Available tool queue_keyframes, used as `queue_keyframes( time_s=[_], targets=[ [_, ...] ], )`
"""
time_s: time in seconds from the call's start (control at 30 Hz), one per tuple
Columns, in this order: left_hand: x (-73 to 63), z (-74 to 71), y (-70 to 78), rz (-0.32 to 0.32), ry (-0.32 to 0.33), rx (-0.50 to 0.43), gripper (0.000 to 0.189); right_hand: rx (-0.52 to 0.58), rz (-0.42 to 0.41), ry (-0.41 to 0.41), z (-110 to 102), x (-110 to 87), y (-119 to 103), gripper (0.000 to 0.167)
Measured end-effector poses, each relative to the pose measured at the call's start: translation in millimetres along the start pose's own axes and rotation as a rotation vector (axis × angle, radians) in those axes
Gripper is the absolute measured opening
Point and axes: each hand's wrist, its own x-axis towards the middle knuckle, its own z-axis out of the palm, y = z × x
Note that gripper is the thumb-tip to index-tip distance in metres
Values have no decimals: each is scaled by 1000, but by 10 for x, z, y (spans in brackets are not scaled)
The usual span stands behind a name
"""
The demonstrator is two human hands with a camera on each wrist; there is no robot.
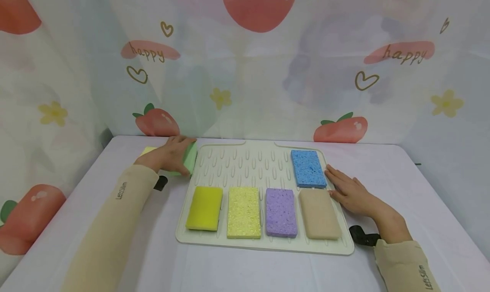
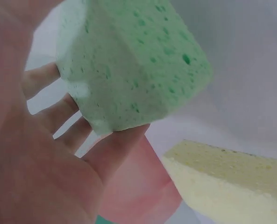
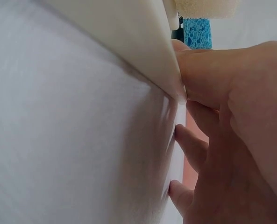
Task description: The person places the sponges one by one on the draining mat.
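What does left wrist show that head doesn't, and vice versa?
Left wrist only: the palm side of the left hand and the pores in the green sponge it grips.

Head only: the right hand at the edge of the tray, plus the blue sponge, beige sponge, purple sponge, speckled yellow sponge and bright yellow sponge on it.

Both: left hand, green sponge, a pale yellow sponge (mostly hidden in head), red printed fruit.

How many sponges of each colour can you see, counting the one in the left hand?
Yellow: 3 (bright yellow sponge, speckled yellow sponge, pale yellow sponge partly hidden in the head view)
Green sponge: 1
Blue sponge: 1
Purple sponge: 1
Beige sponge: 1
Total: 7
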Motion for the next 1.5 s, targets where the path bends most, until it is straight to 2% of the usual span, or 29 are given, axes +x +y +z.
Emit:
queue_keyframes(
  time_s=[0.43,0.7,0.9,1.0,1.2,1.3,1.5],
  targets=[
    [70,30,258,38,67,-19,99,1,4,-5,6,-8,6,64],
    [116,24,425,33,42,-44,101,2,4,-4,-7,-7,-6,64],
    [130,35,534,81,35,-17,101,10,5,-7,-5,-13,-9,64],
    [153,27,590,123,37,-4,93,13,6,-6,-10,-9,-20,64],
    [177,25,689,184,49,-13,61,8,0,-5,-9,-10,-19,64],
    [184,34,732,186,38,-15,61,9,1,-6,-14,-9,-28,64],
    [210,53,835,165,-42,-49,67,13,3,-8,-13,-8,-25,65]
  ],
)
